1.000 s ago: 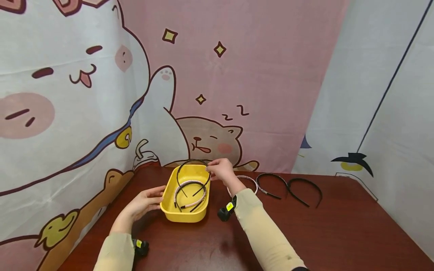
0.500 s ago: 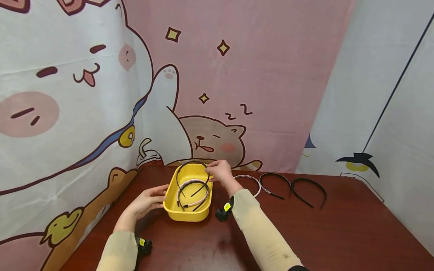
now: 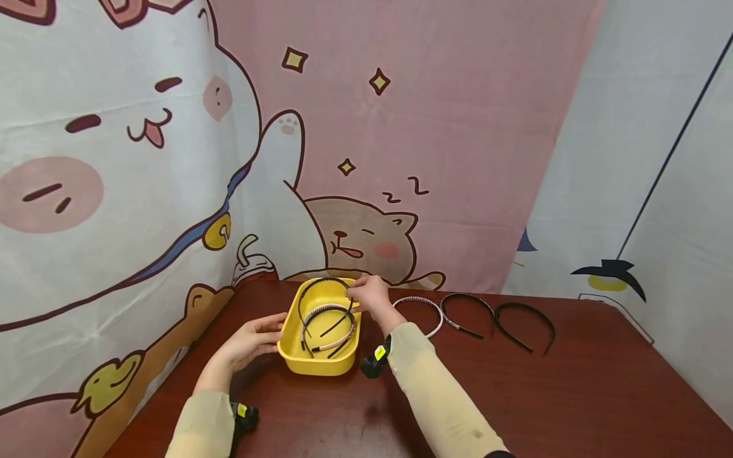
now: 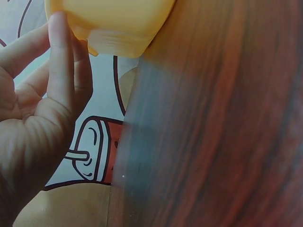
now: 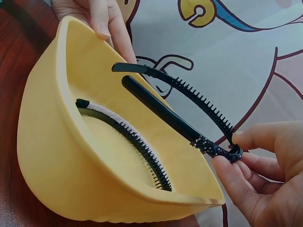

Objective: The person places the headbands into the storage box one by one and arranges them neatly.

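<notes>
My right hand (image 3: 371, 298) pinches a black toothed headband (image 5: 177, 120) with sparkly beading at its bend. Its two ends point down over the yellow plastic tub (image 3: 319, 366), inside the rim in the head view. Within the tub lie a pink headband (image 3: 328, 345) and a dark toothed one (image 5: 142, 149), overlapping each other. At the tub's left side, my left hand (image 3: 246, 345) holds the rim; in the right wrist view, its fingers (image 5: 100, 21) lie either side of the edge. The left wrist view shows the fingertips against the tub's wall.
To the right of the tub on the dark red wooden table (image 3: 515, 407) lie a pale pink headband (image 3: 439, 318), a black headband with a patterned end (image 3: 466, 296) and a plain black headband (image 3: 529, 307). Behind the table hangs a cartoon-printed cloth (image 3: 458, 127).
My right hand has lowered the black headband a little further into the tub. My left hand stays at the rim. The head view has shifted slightly.
</notes>
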Tool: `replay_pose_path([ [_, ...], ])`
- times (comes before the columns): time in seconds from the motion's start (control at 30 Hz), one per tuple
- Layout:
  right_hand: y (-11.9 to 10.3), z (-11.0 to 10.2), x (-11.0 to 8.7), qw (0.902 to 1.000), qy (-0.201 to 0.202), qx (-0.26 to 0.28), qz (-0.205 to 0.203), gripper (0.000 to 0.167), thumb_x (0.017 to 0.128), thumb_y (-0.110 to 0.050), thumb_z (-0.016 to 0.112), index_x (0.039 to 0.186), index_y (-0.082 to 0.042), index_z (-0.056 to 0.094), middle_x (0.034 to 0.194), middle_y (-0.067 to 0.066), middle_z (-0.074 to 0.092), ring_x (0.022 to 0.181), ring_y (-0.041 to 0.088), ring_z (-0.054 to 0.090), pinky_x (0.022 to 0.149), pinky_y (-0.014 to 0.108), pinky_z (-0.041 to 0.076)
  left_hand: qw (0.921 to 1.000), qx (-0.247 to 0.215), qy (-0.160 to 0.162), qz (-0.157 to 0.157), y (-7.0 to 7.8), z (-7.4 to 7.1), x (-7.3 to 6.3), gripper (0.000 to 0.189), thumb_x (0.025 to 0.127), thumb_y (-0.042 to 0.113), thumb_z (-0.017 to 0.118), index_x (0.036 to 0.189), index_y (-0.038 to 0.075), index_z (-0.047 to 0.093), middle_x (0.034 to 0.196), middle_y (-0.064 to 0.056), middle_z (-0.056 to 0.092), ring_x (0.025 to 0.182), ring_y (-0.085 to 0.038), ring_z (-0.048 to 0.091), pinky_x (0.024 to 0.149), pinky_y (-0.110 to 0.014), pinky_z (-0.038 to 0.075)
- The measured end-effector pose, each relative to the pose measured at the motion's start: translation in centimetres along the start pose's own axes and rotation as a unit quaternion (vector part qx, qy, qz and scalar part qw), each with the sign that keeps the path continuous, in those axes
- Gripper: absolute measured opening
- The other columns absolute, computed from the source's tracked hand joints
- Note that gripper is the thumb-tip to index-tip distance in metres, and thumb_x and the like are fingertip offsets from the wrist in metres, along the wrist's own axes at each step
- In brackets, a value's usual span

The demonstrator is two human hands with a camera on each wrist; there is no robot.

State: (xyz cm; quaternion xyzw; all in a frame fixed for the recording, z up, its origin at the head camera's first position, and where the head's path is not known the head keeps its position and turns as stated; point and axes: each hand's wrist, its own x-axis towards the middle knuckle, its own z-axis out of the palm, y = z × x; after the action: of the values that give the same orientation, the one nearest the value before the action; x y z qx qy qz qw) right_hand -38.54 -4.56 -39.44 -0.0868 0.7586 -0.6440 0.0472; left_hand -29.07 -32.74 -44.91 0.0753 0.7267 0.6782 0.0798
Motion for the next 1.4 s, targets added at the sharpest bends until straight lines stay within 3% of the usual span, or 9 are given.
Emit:
replay_pose_path([
  [0.07,0.0,0.0,-0.1,1.0,-0.002,0.002,-0.003,0.02,0.081,-0.003,0.072,0.098,0.007,0.067,0.099,0.017,0.059,0.08,0.026,0.061,0.063,0.039,0.059,1.0,0.0,0.001,-0.001,0.0,0.0,0.0,0.057,0.097,-0.001,0.053,0.149,-0.005,0.029,0.132,-0.033,0.042,0.101,-0.026,0.062,0.082,-0.032,0.055],
  [0.3,0.2,0.5,0.0,0.9999,0.004,0.001,0.013,0.02,0.083,-0.003,0.071,0.1,0.007,0.067,0.098,0.017,0.059,0.08,0.026,0.06,0.071,0.045,0.058,1.0,0.001,0.006,-0.004,0.1,0.1,-0.1,0.057,0.097,-0.001,0.053,0.149,-0.005,0.029,0.133,-0.033,0.042,0.101,-0.027,0.062,0.082,-0.032,0.055],
  [0.57,1.6,1.1,0.5,0.9982,0.024,-0.036,0.041,0.019,0.081,-0.004,0.073,0.097,0.005,0.069,0.09,0.015,0.059,0.077,0.025,0.063,0.058,0.035,0.058,1.0,0.002,0.004,-0.005,-0.3,-0.1,0.0,0.06,0.096,0.002,0.057,0.149,-0.005,0.029,0.132,-0.03,0.046,0.101,-0.025,0.062,0.082,-0.033,0.055],
  [0.9,1.0,1.6,0.3,0.9983,0.023,-0.02,0.049,0.02,0.082,-0.003,0.073,0.099,0.006,0.067,0.09,0.016,0.057,0.09,0.037,0.063,0.072,0.046,0.057,1.0,0.004,-0.001,0.0,-0.2,-0.2,0.1,0.061,0.096,0.002,0.058,0.149,-0.005,0.029,0.13,-0.03,0.046,0.098,-0.023,0.064,0.082,-0.032,0.055],
  [1.4,1.3,1.8,0.9,0.9972,0.03,-0.049,0.047,0.016,0.081,-0.002,0.073,0.094,0.004,0.067,0.087,0.015,0.058,0.085,0.037,0.065,0.065,0.043,0.058,1.0,0.005,0.0,-0.002,-0.1,-0.1,0.1,0.059,0.097,0.002,0.056,0.149,-0.004,0.029,0.131,-0.031,0.045,0.101,-0.026,0.062,0.082,-0.032,0.055],
])
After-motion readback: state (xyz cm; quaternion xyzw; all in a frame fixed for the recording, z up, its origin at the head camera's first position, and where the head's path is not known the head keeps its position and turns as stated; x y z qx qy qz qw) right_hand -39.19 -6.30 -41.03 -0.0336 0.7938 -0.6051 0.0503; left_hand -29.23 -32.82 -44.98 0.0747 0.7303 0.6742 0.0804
